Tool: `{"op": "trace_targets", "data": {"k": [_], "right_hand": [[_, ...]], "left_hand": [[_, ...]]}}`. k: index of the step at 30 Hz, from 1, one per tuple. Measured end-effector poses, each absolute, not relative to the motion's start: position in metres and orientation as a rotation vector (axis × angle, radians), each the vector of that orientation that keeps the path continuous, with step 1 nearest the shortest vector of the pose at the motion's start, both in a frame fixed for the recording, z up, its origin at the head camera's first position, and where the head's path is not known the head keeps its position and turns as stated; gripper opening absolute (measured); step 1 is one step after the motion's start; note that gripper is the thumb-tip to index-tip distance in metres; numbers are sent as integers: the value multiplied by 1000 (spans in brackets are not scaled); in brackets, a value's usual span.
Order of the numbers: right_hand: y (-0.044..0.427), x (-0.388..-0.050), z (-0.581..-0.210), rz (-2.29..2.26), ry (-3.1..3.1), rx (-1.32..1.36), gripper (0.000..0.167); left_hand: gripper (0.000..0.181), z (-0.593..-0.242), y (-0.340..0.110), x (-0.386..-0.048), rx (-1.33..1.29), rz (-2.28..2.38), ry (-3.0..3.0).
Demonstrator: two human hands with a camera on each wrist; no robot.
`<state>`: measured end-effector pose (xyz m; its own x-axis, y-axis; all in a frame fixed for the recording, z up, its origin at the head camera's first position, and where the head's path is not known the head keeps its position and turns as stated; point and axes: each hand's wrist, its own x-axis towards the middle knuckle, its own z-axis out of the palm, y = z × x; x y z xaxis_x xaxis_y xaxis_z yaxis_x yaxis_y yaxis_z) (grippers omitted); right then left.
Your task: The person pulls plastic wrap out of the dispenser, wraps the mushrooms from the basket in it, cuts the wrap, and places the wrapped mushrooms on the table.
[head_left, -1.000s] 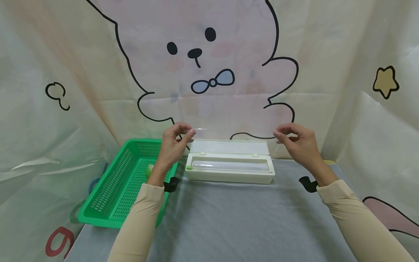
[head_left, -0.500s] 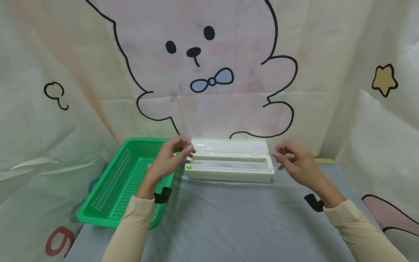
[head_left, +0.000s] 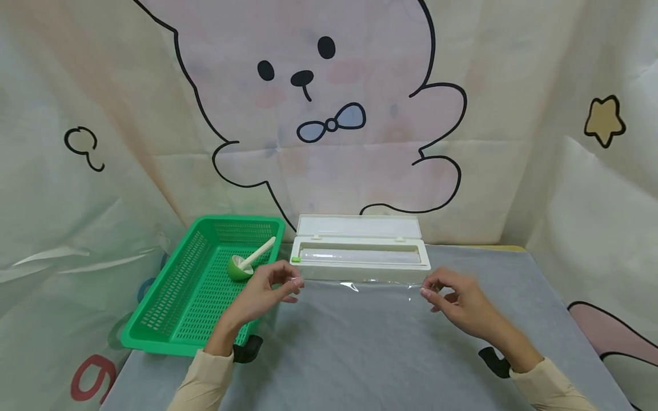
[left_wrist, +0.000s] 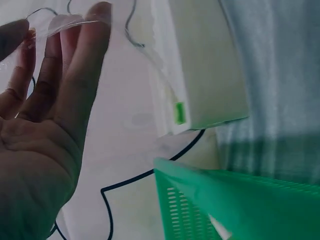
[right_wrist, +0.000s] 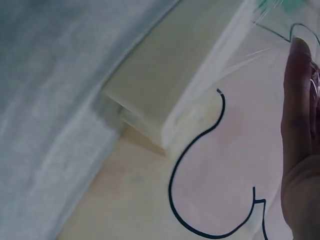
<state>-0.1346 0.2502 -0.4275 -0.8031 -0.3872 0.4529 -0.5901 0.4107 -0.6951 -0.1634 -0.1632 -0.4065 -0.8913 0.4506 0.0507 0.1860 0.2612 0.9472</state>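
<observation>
A sheet of clear cling film stretches between my hands in front of the box, its glints faint against the grey cloth. My left hand pinches its left end between thumb and fingers; in the left wrist view, the cling film crosses the fingertips. The right end is pinched by my right hand. Behind them stands a white cling film dispenser, lid raised, with a roll inside and a green slider at its left. Whether the sheet still joins the roll, I cannot tell.
Left of the dispenser is a green perforated basket, holding a green ladle-like piece with a white handle. A grey cloth covers the table. A printed curtain hangs behind and at both sides.
Both hands have come down and nearer from above the dispenser, bringing the cling film in front of it. The basket's ladle-like piece shows fully now that the left arm has moved aside.
</observation>
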Motion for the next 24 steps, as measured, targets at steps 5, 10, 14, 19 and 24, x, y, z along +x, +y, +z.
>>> {"op": "trace_targets", "data": {"k": [5,10,14,19,24], "right_hand": [[252,-120,-448,1304,-2538,871,26],[254,-108,-472,1307,-2527,990,25],[256,-99,-492,1252,-2517,1097,25],[255,-94,-512,992,-2523,1167,25],[250,-93,-524,730,-2525,1168,19]], "left_hand": [[7,-426,-162,-150,667,1526,2382],[8,-442,-158,-137,734,1379,2379],[16,-455,-154,-129,835,1191,2445],[21,-476,-148,-127,976,1018,2532],[15,-493,-142,-128,978,835,2635]]}}
